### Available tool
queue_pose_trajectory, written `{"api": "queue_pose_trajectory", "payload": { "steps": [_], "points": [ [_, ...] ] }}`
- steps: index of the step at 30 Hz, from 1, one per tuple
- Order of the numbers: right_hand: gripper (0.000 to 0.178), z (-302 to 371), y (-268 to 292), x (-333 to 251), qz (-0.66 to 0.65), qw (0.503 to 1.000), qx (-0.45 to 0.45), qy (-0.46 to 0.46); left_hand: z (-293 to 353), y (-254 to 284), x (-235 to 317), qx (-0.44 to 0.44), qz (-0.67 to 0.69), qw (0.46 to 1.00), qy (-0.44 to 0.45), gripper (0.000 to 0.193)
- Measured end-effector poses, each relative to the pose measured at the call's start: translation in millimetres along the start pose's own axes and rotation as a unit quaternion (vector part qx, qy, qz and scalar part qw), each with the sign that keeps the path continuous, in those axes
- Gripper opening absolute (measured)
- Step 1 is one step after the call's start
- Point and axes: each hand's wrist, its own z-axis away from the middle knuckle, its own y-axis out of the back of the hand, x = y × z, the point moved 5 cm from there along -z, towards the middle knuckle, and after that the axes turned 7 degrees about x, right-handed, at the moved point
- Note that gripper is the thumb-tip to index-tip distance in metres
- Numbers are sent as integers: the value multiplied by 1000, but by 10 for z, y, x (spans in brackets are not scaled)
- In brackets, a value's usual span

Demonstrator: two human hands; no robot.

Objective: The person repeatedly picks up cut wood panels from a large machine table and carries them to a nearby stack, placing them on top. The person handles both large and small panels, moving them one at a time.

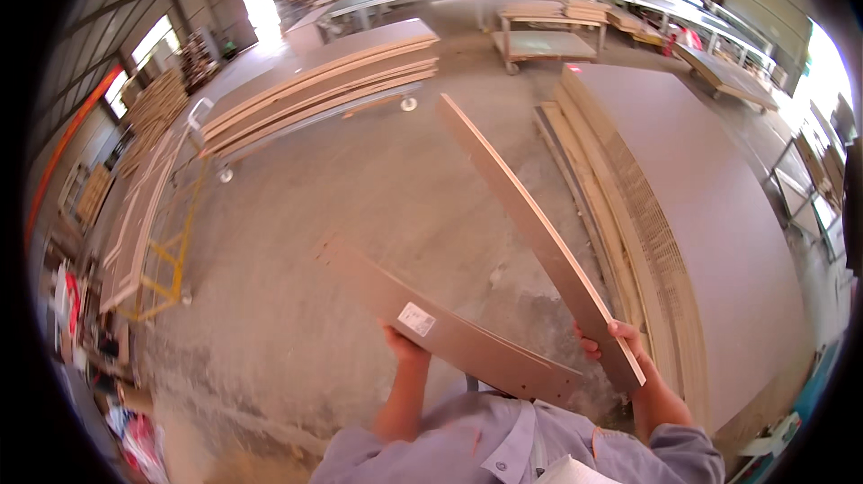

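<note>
Beside stacked panels (701,187), the left hand (409,346) is gripping a labelled board's (469,340) edge, the right hand (627,333) another board's (538,230) end.

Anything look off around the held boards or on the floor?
Pale blotches mark the floor left of the panel stack, standing out from the browner surroundings; I can't tell spill from wear. The two held boards show no obvious damage.

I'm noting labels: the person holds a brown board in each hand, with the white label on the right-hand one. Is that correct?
Not quite: the head view shows the white label on the brown board in the left hand; the rest stands.
</note>
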Motion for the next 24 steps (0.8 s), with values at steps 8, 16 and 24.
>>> {"api": "queue_pose_trajectory", "payload": {
  "steps": [8,16,24],
  "points": [
    [48,-1017,1295,-1177,382,818,404,149,-2138,-1468,10,-55,-30,996,-71,67],
    [42,-2688,2222,-1992,428,661,553,272,-4063,-2640,-132,-171,-139,961,-165,67],
    [45,-5066,1779,-4988,221,788,438,373,-5845,-3825,-547,-136,-119,957,-227,71]
  ]
}}
